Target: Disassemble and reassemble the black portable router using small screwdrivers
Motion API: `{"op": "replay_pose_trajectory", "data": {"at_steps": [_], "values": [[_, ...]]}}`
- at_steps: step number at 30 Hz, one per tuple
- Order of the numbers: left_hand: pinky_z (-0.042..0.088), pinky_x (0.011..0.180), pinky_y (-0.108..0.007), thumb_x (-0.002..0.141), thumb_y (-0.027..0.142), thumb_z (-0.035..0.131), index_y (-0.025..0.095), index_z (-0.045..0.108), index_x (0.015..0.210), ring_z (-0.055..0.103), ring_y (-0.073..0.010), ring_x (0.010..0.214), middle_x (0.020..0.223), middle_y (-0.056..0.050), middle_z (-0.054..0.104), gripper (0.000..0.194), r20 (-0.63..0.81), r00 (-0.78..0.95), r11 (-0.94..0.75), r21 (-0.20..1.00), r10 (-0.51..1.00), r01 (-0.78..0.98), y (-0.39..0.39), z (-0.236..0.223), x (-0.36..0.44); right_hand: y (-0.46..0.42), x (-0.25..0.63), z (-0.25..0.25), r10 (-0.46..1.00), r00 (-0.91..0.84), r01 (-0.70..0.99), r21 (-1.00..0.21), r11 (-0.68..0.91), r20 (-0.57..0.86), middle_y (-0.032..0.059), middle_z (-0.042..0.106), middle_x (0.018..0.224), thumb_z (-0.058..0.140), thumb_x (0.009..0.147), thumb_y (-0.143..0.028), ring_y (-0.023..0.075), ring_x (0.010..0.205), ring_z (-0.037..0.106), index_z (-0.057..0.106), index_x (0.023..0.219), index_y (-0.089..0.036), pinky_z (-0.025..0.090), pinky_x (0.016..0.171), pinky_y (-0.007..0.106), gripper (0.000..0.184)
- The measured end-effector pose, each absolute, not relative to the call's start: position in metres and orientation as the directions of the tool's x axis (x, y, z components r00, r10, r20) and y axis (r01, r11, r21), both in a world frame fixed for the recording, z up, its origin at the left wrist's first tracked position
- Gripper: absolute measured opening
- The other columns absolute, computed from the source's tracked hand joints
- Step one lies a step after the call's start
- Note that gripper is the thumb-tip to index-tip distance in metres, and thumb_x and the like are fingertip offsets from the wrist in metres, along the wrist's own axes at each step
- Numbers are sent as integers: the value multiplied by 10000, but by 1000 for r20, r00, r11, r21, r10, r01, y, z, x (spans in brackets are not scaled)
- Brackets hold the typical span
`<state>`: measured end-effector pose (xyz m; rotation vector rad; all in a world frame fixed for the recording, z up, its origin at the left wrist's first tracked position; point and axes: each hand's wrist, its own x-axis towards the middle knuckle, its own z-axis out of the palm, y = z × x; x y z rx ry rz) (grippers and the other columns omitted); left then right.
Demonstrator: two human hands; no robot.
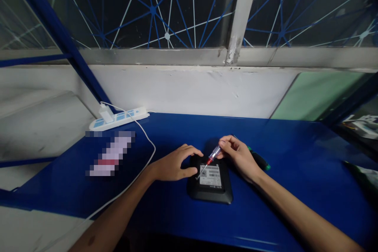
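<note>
The black device (210, 194) lies on the bench (165, 214), around the middle and nearer to the near edge. The right hand (242, 161) has its fingers closed on the screwdriver (215, 152), whose tilted shaft points to the left part of the device, beside the label (217, 173). The left hand (172, 164) is at the device's left side, fingers and thumb spread open; whether they press it, one cannot tell. The work seems at placing the tip, and this calls for a steady device and a well-guided shaft
</note>
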<state>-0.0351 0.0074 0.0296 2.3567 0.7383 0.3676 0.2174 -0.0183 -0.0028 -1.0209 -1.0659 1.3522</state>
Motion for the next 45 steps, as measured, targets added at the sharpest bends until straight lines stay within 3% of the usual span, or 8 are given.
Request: {"op": "replay_pose_trajectory", "data": {"at_steps": [13, 21, 30, 37, 45], "values": [[249, 1181, -541, 835, 363, 708, 279, 527, 1294, 519, -279, 1233, 1307, -49, 593, 501, -2, 836, -620, 670, 549, 409, 9, 31, -34, -19, 219, -5, 999, -54, -183, -983, -8, 2, -11, 710, 707, 747, 828, -469, 102, 626, 675, 626, 912, -190, 534, 673, 224, 316], [311, 1145, -507, 799, 361, 736, 283, 519, 1307, 489, -281, 1248, 1316, -40, 566, 559, -29, 828, -604, 670, 561, 432, 10, 27, -36, -19, 218, -4, 998, -60, -166, -986, -12, -2, -3, 713, 712, 746, 824, -479, 113, 630, 679, 628, 902, -191, 544, 679, 245, 322], [252, 1172, -535, 792, 384, 744, 280, 520, 1298, 503, -284, 1237, 1312, -42, 577, 564, -16, 833, -612, 672, 552, 418, 10, 30, -35, -19, 217, -4, 998, -56, -164, -986, -19, -10, -10, 711, 709, 742, 834, -466, 96, 632, 675, 626, 911, -188, 537, 680, 217, 311], [258, 1167, -536, 834, 260, 630, 270, 505, 1307, 506, -268, 1235, 1305, -52, 579, 490, -1, 842, -633, 658, 540, 407, 10, 31, -35, -20, 218, -4, 998, -62, -145, -989, -2, 8, -8, 709, 710, 740, 833, -472, 107, 633, 678, 622, 906, -189, 538, 682, 236, 315], [259, 1170, -533, 814, 355, 720, 278, 508, 1307, 503, -282, 1246, 1319, -46, 574, 542, -7, 842, -626, 666, 539, 406, 10, 31, -35, -19, 218, -5, 999, -46, -163, -986, -16, -9, -13, 710, 694, 744, 827, -478, 105, 623, 670, 623, 925, -196, 523, 679, 234, 322]]}}
